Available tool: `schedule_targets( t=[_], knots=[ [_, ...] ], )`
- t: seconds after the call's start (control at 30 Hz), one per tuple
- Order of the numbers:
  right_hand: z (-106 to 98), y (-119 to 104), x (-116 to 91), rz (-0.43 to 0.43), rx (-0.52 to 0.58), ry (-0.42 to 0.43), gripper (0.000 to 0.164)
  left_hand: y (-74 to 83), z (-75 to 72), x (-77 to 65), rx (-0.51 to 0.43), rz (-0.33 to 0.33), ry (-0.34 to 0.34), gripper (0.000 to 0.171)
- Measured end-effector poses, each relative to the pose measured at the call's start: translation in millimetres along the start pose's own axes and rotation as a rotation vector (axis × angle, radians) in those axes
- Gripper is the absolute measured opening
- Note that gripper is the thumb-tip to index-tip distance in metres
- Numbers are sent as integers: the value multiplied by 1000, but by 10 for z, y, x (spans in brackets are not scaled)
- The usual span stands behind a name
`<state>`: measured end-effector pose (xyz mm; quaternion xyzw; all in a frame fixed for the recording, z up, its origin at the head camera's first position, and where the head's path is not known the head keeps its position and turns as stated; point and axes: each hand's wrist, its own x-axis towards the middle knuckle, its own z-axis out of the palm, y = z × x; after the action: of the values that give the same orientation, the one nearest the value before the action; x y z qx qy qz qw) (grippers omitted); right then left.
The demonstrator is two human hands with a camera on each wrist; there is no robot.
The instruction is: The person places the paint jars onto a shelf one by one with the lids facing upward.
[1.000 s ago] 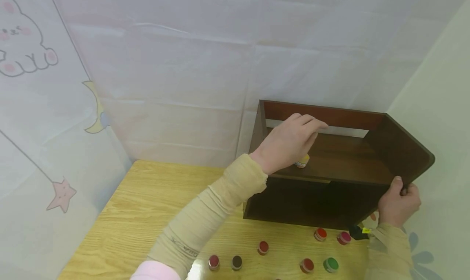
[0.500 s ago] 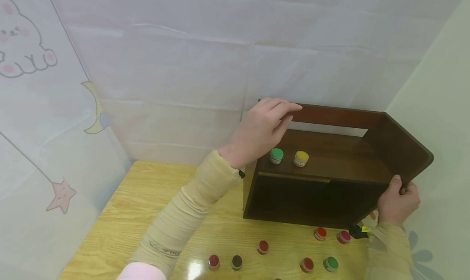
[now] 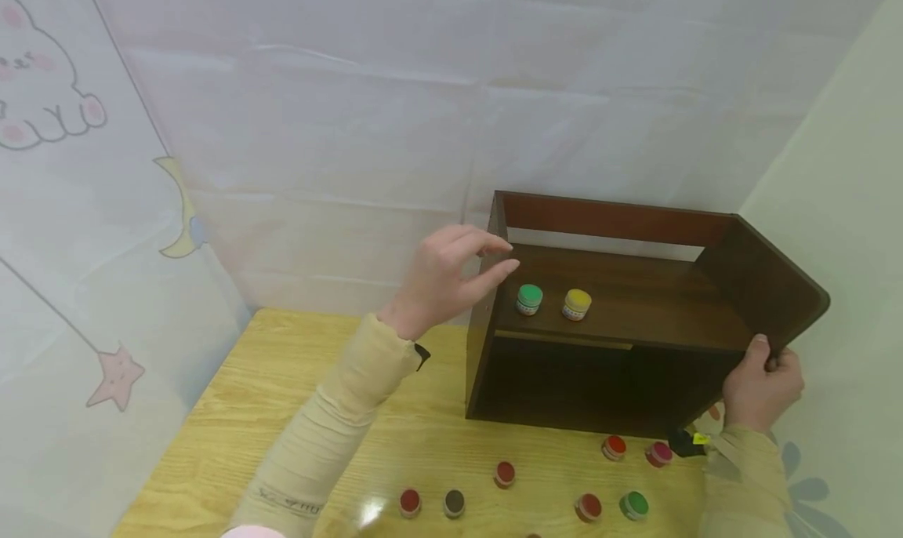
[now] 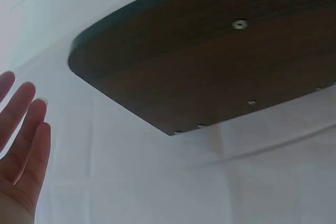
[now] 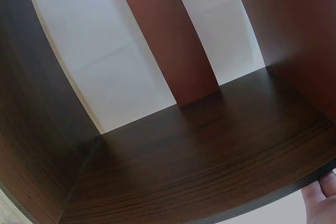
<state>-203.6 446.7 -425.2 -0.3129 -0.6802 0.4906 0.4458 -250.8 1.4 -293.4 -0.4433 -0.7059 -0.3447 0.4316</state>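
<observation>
My left hand hovers just left of the dark brown wooden shelf unit, thumb and fingers apart with nothing between them. In the left wrist view its spread fingers are beside the unit's side panel. On the upper shelf board stand a small green-lidded paint jar and a yellow-lidded one. At the unit's right end, my right hand grips the front edge of the side panel. The right wrist view shows its fingers at the panel edge, with the unit's inside beyond.
Several small jars lie about on the yellow wood-grain table before the unit, among them a red one, a magenta one, a green one and a brown one. A pale wall sheet hangs behind.
My left hand has moved left from over the upper shelf to outside its left panel, uncovering the green and yellow jars. The right hand keeps its grip.
</observation>
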Motion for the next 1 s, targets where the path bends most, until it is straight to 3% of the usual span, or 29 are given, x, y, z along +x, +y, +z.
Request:
schedule_targets(
  t=[0.43,0.7,1.0],
  knots=[
    [11,-5,-31,-2,17,10,25,-187,-58,-618,21,-130,-185,16],
    [7,8,-9,7,21,5,23,-236,-246,-900,25,-292,-283,16],
    [-24,20,46,22,19,5,26,-196,-265,-1258,-11,-331,-348,17]
  ],
)
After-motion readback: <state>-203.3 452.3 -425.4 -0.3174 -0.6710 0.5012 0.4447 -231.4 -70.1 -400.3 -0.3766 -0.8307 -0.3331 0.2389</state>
